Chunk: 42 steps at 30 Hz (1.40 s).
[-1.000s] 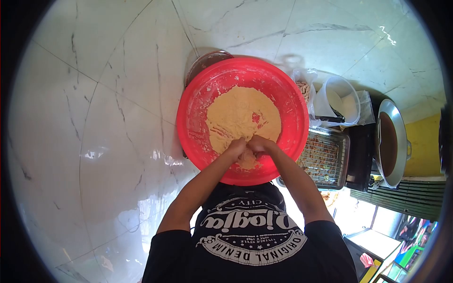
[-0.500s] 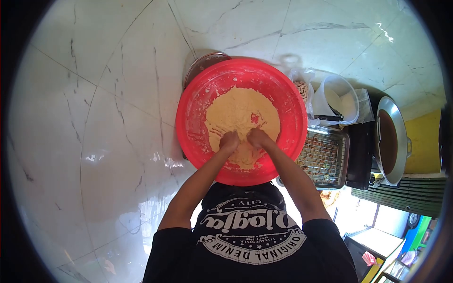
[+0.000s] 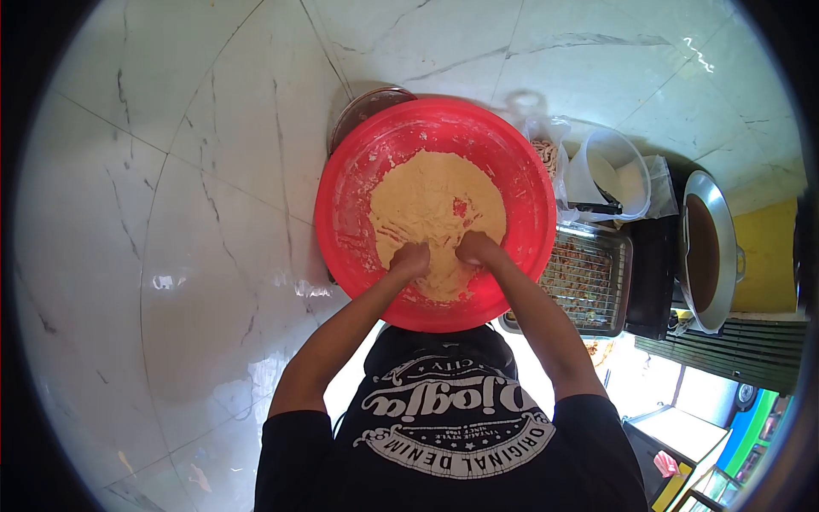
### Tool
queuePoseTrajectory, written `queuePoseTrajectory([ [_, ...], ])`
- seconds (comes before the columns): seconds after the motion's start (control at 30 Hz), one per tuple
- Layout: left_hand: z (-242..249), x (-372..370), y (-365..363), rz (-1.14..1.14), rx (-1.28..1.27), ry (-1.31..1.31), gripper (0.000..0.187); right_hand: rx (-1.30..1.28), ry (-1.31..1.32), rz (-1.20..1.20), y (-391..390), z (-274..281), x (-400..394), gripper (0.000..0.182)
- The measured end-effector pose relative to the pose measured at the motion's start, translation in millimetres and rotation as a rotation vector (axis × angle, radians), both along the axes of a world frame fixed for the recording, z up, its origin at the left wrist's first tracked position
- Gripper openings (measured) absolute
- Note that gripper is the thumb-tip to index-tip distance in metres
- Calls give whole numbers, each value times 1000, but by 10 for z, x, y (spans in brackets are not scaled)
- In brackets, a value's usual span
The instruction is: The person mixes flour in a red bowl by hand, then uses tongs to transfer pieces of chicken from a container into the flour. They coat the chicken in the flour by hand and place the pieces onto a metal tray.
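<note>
Our left hand (image 3: 410, 258) and right hand (image 3: 478, 248), fingers curled shut, press into the yellow dough (image 3: 435, 205) lying in the red basin (image 3: 345, 205) on the marble floor (image 3: 171, 213), wire tray (image 3: 589, 277) just beside.

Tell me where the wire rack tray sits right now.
In the head view the wire rack tray lies on the floor to the right of the red basin, just below the white plastic container and left of the metal wok.

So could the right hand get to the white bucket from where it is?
Probably yes: the right hand presses dough in the red basin, and the white bucket stands beyond the rim on that side; only the rim intervenes.
</note>
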State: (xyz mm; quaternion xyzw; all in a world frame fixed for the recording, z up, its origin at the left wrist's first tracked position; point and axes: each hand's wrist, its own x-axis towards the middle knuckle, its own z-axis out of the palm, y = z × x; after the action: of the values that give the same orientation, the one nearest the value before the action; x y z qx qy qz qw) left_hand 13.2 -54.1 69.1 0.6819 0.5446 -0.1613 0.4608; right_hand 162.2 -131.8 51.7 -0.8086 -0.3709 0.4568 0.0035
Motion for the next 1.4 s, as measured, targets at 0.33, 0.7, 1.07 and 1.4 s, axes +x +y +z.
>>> queuePoseTrajectory([
  [0.33,-198,19,-66,251,-106,-194,65,108,575,-312,-34,341,-93,17],
  [0.7,-290,-118,238,111,-43,-104,54,15,18,118,22,279,50,25],
  [1.07,-252,31,-81,295,-144,-271,63,198,491,-85,-68,304,-51,26],
  [1.4,-292,-6,157,-243,237,-147,52,107,-126,119,25,15,-58,41],
])
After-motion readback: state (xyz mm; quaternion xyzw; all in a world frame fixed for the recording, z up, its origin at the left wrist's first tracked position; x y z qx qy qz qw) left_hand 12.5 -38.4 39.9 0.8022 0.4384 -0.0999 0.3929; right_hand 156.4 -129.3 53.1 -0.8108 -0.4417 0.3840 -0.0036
